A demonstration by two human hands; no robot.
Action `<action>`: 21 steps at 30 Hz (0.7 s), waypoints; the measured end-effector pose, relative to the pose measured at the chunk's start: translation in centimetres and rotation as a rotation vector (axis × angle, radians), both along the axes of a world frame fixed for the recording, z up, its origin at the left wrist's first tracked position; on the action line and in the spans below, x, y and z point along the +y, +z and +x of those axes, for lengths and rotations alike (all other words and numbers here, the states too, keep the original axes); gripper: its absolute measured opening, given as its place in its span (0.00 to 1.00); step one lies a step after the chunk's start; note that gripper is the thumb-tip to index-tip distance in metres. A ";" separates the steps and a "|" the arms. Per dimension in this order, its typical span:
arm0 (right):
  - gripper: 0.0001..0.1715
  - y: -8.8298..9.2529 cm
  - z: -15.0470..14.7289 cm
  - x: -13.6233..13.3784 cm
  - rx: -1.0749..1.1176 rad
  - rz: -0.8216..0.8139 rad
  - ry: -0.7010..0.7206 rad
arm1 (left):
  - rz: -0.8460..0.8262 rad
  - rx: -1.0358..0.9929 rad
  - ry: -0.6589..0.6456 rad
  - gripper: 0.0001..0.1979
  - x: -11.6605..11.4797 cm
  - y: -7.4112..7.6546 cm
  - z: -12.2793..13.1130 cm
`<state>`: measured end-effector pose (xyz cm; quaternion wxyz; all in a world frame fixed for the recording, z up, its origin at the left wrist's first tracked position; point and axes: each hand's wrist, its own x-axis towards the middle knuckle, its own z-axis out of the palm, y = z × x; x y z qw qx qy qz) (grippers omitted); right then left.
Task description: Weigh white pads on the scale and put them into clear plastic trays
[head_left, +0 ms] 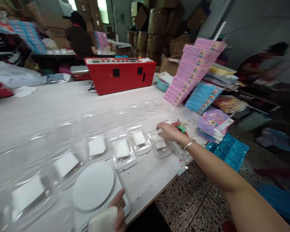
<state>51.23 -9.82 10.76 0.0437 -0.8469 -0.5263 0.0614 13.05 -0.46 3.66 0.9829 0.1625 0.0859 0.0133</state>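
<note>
Stretches the right grip (pixel 170 132) out across the surface (pixel 50 100), fingers loose and open, tips touching the clear tray (pixel 160 149) at the right end of the row, a white square pad (pixel 159 141) lying inside it. Curls the left grip (pixel 119 209) around a white wad (pixel 103 220) at the near edge, just beside a round white disc (pixel 93 185). Leaves a red machine (pixel 120 74) well behind.
</note>
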 end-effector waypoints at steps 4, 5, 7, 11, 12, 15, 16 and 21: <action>0.08 0.2 -4.5 -1.0 0.092 0.275 0.065 | -0.065 -0.068 0.179 0.40 -1.8 1.1 -0.8; 0.08 0.1 -5.6 -1.2 0.157 0.361 0.089 | -0.061 -0.073 0.180 0.41 -2.1 1.5 -1.1; 0.09 -0.2 -7.2 -1.5 0.252 0.417 0.109 | -0.061 -0.073 0.220 0.42 -2.5 2.4 -1.8; 0.09 0.3 -6.3 -1.1 0.246 0.204 0.048 | -0.012 -0.059 0.265 0.39 -2.5 2.3 -4.2; 0.08 0.7 -5.3 -1.0 0.224 0.156 0.030 | 0.010 -0.116 0.222 0.38 -2.2 1.5 -4.6; 0.07 1.5 -1.7 -0.5 0.190 -0.024 -0.011 | 0.040 -0.290 0.068 0.35 -1.1 -2.2 -4.7; 0.07 1.5 -0.7 -0.3 0.192 -0.098 -0.020 | 0.006 -0.360 0.051 0.34 -0.8 -3.4 -4.5; 0.18 -0.7 2.0 1.4 0.216 -0.356 -0.010 | 0.023 -0.181 0.099 0.27 0.1 -5.8 -3.8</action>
